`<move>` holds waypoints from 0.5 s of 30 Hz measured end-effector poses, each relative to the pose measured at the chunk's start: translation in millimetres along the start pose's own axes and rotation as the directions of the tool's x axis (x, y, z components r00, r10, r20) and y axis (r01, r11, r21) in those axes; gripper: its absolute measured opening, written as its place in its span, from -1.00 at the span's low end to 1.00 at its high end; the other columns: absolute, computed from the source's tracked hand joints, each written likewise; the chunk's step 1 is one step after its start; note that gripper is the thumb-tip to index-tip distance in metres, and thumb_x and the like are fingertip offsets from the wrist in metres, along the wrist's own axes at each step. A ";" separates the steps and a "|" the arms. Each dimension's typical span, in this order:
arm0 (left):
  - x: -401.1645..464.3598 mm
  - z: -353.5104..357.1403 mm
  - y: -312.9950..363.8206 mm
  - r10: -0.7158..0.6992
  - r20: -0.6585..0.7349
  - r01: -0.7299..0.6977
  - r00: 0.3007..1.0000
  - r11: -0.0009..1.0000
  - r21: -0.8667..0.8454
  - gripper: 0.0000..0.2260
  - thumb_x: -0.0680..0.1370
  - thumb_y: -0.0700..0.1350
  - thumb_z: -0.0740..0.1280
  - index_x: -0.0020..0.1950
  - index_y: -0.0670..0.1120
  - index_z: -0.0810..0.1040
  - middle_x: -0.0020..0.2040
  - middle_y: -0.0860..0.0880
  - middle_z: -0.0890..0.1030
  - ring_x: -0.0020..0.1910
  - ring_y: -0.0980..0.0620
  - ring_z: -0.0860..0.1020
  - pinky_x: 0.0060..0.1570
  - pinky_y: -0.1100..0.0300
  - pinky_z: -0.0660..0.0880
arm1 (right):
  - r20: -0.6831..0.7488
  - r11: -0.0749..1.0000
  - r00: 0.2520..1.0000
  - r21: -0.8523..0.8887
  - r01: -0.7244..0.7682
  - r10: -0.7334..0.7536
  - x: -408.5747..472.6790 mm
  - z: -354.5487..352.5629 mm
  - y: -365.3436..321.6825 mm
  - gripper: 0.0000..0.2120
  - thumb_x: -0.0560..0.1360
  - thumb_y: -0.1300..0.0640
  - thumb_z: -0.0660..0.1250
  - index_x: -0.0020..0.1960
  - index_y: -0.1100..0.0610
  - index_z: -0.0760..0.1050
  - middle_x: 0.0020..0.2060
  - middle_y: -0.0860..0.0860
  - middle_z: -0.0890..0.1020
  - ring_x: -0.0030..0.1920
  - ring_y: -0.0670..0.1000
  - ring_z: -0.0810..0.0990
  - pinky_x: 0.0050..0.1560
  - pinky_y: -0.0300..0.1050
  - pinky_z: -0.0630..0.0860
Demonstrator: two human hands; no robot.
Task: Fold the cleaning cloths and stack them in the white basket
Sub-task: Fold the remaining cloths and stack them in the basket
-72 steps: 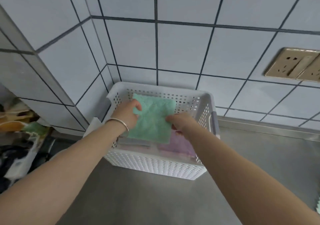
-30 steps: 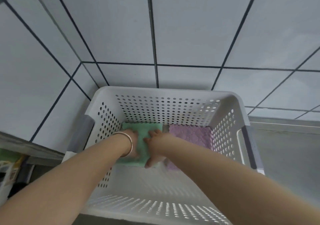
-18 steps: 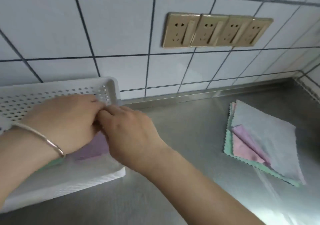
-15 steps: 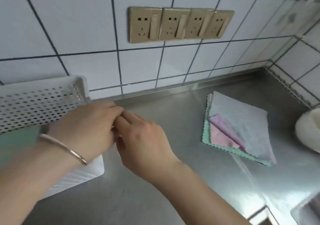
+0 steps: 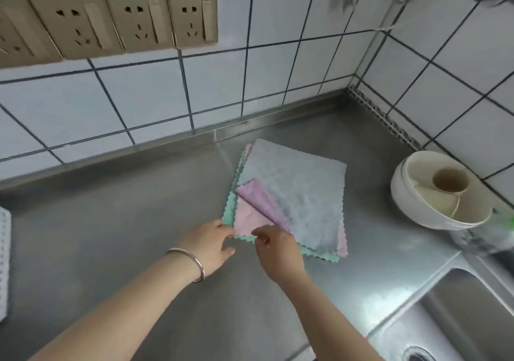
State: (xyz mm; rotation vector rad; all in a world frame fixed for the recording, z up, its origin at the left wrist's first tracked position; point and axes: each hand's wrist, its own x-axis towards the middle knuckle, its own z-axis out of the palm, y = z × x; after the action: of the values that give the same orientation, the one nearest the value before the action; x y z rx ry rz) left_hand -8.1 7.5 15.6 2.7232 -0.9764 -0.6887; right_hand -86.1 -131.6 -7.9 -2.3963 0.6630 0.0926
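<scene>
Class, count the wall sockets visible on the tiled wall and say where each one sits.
4, in one row at upper left: the first socket cut by the frame edge, the second socket, the third socket, the fourth socket. More may lie out of view.

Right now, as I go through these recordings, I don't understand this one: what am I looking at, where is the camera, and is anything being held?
There is no machine here. A camera worn on a person's head looks down at their two bare hands over a stainless steel counter. On it lies a loose pile of square cleaning cloths: a grey cloth on top, a purple cloth and a pink cloth showing beneath, and a green cloth at the bottom. The left hand, with a metal bangle at the wrist, and the right hand reach the pile's near corner; neither has a clear grip yet. A white bowl sits to the right, and the white perforated basket is just visible at the left edge.
</scene>
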 end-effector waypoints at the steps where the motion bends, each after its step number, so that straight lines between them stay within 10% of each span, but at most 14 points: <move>1: 10.4 6.5 6.2 -0.024 0.021 0.024 0.999 1.000 -0.015 -0.67 0.56 0.06 0.21 0.33 0.09 0.40 0.31 0.05 0.41 0.26 -0.02 0.44 0.18 0.15 0.40 | -0.006 0.995 0.997 0.055 -0.078 0.078 12.2 -2.7 12.8 -0.70 0.51 0.19 0.19 0.16 0.01 0.57 0.14 -0.02 0.61 0.12 0.05 0.57 0.05 -0.16 0.45; 11: 63.3 22.3 25.5 -0.076 0.127 0.065 0.989 0.994 0.084 -0.67 0.57 -0.03 0.20 0.34 0.02 0.39 0.33 0.02 0.40 0.26 -0.02 0.43 0.15 0.18 0.36 | 0.040 0.953 0.966 -0.179 -0.243 0.254 85.2 10.4 63.0 -0.58 0.44 -0.03 0.29 0.27 0.01 0.43 0.19 0.03 0.45 0.20 0.09 0.36 0.18 -0.09 0.33; 15: 85.2 21.9 32.6 0.115 -0.135 -0.068 0.984 0.947 0.312 -0.50 0.17 -0.14 0.45 0.11 0.05 0.57 0.03 0.04 0.60 -0.03 0.00 0.59 -0.22 0.21 0.53 | -0.124 0.973 0.992 -0.229 -0.003 -0.027 84.3 19.9 58.6 -0.76 0.19 0.24 0.46 -0.16 0.06 0.58 -0.22 0.00 0.59 -0.19 0.12 0.53 -0.23 -0.07 0.40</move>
State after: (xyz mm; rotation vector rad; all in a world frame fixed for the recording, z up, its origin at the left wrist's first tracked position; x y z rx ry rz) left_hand 21.2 -71.9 -25.0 2.9121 -1.2563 -0.3283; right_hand -39.0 -195.6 -76.0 -2.6452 0.7305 0.0117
